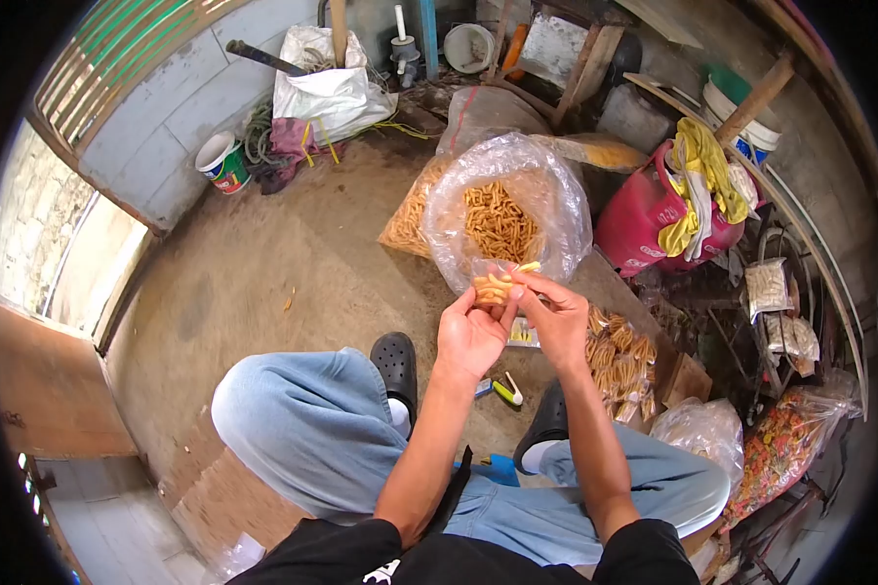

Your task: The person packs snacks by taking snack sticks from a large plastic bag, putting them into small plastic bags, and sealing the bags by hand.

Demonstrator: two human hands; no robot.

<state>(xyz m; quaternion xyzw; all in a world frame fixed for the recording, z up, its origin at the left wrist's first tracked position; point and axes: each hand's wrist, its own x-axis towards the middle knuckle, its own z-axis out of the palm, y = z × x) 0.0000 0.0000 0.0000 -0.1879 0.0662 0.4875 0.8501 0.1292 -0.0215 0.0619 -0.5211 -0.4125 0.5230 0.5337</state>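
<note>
Clear plastic makes the small bag (492, 291) at the centre of the frame, sticks inside. Left hand (473, 336) grips its lower part; right hand (554, 314) pinches its right side, perhaps with a yellow stick (528, 266) too. Above centre stands an open sack (562, 216) of sticks; right of centre, packets (617, 363) lie heaped.

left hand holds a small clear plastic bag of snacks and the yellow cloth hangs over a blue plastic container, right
Not blue: the head view shows the yellow cloth hanging over a dark pink plastic container. The left hand does hold the small clear plastic bag of snacks.
</note>
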